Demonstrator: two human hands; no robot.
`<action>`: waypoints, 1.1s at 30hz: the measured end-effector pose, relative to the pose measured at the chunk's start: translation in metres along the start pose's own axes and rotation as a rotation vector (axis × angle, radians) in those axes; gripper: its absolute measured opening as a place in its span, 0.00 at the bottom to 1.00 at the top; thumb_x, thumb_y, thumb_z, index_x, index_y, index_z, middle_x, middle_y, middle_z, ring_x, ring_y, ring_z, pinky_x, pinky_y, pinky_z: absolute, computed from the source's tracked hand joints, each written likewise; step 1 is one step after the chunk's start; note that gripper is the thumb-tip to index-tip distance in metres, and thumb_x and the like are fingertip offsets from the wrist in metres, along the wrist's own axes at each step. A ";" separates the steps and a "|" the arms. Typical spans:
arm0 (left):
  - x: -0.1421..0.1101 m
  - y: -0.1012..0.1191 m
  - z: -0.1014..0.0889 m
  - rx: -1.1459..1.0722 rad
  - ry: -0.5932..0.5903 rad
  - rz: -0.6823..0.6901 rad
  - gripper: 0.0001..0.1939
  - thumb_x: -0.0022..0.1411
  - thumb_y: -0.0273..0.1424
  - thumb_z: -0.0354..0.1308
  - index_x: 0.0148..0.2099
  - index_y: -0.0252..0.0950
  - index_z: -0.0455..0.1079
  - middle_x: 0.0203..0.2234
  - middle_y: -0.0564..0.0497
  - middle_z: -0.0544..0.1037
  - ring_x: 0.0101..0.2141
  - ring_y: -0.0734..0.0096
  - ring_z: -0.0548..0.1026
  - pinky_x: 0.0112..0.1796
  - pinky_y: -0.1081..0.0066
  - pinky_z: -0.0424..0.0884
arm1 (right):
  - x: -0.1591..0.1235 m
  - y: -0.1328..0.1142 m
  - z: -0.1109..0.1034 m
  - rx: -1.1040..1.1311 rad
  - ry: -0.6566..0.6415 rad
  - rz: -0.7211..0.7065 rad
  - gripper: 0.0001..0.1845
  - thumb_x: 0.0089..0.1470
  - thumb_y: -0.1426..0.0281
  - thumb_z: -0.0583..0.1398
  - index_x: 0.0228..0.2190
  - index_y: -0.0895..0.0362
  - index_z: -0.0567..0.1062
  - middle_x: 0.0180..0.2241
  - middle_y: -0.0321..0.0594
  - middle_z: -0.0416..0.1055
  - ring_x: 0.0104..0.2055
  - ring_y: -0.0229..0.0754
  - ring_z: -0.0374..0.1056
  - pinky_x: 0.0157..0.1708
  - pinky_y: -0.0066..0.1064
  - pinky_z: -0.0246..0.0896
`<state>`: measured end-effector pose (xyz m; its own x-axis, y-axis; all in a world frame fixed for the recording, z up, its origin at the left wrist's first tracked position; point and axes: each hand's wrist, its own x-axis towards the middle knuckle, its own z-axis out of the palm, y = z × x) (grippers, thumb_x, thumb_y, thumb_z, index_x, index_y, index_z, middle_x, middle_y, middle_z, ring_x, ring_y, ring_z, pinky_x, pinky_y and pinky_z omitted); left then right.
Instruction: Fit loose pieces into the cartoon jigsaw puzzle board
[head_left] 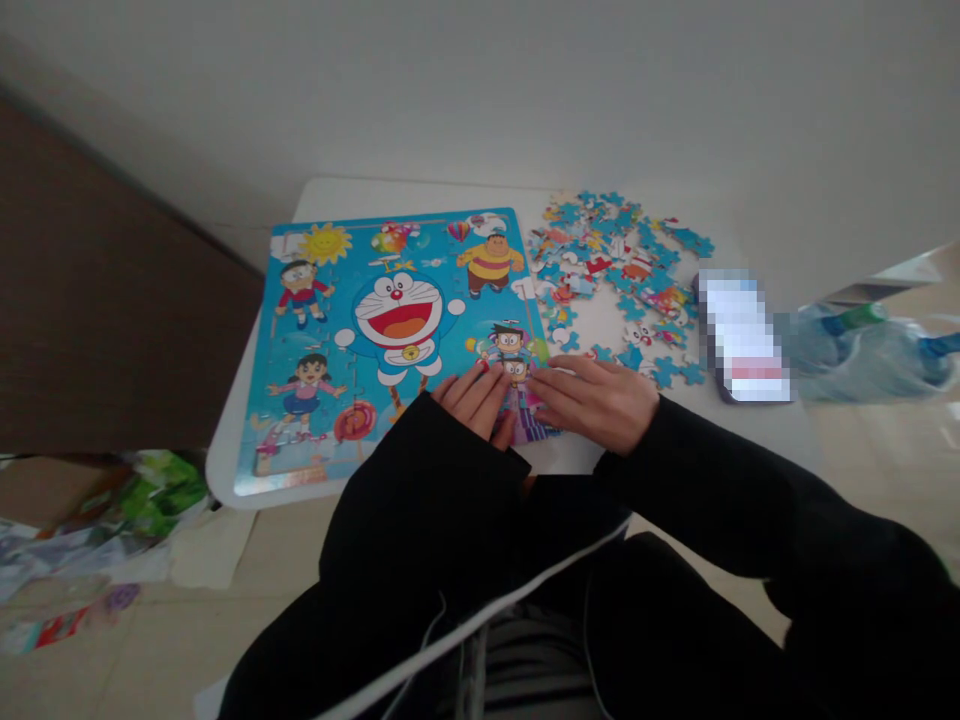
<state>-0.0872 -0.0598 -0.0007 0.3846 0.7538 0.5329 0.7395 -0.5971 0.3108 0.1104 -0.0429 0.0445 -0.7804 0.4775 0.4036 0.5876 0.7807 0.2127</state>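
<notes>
A blue cartoon jigsaw board (337,340) lies on a small white table (330,195). My left hand (476,400) rests on the board's lower right corner, fingers together and stretched flat. My right hand (596,400) lies beside it, fingers flat and pointing left, pressing on the same corner. Both hands touch the puzzle pieces set in that corner, near a small figure with glasses. A heap of loose puzzle pieces (615,270) lies on the table right of the board, just beyond my right hand. Black sleeves cover both arms.
A phone (742,335) with a blurred screen lies at the table's right side. Plastic water bottles (870,345) lie on the floor at the right. Crumpled wrappers and paper (112,520) litter the floor at the left. A white wall stands behind the table.
</notes>
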 end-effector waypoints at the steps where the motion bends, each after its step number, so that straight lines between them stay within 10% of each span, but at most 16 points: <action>1: 0.000 0.000 0.001 0.000 0.005 0.008 0.16 0.61 0.30 0.52 0.50 0.28 0.69 0.47 0.42 0.74 0.49 0.59 0.71 0.48 0.60 0.66 | 0.001 0.000 0.001 -0.016 0.018 -0.054 0.13 0.59 0.69 0.54 0.39 0.63 0.76 0.37 0.42 0.76 0.40 0.42 0.69 0.33 0.30 0.67; 11: -0.002 -0.008 0.010 -0.003 0.077 0.050 0.17 0.63 0.33 0.48 0.49 0.31 0.69 0.44 0.43 0.76 0.48 0.61 0.71 0.47 0.62 0.66 | -0.004 0.016 -0.007 -0.047 0.175 -0.083 0.11 0.59 0.71 0.55 0.40 0.60 0.75 0.36 0.41 0.76 0.37 0.38 0.71 0.35 0.29 0.68; 24: 0.005 0.007 -0.001 0.243 -0.177 -0.129 0.32 0.60 0.48 0.48 0.60 0.32 0.60 0.51 0.43 0.69 0.44 0.53 0.64 0.47 0.58 0.60 | 0.004 0.015 0.009 0.062 -0.053 0.123 0.15 0.57 0.72 0.55 0.43 0.61 0.76 0.47 0.42 0.72 0.50 0.48 0.67 0.46 0.37 0.68; 33: 0.005 0.007 -0.004 0.114 -0.013 -0.076 0.20 0.59 0.38 0.54 0.49 0.32 0.70 0.48 0.43 0.72 0.45 0.55 0.67 0.46 0.60 0.63 | 0.012 0.021 0.022 0.162 -0.063 0.303 0.15 0.58 0.70 0.54 0.43 0.58 0.76 0.45 0.40 0.73 0.48 0.46 0.69 0.45 0.37 0.68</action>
<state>-0.0829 -0.0613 0.0071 0.3318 0.7996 0.5005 0.8244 -0.5037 0.2581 0.1081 -0.0119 0.0342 -0.5901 0.7173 0.3704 0.7570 0.6511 -0.0550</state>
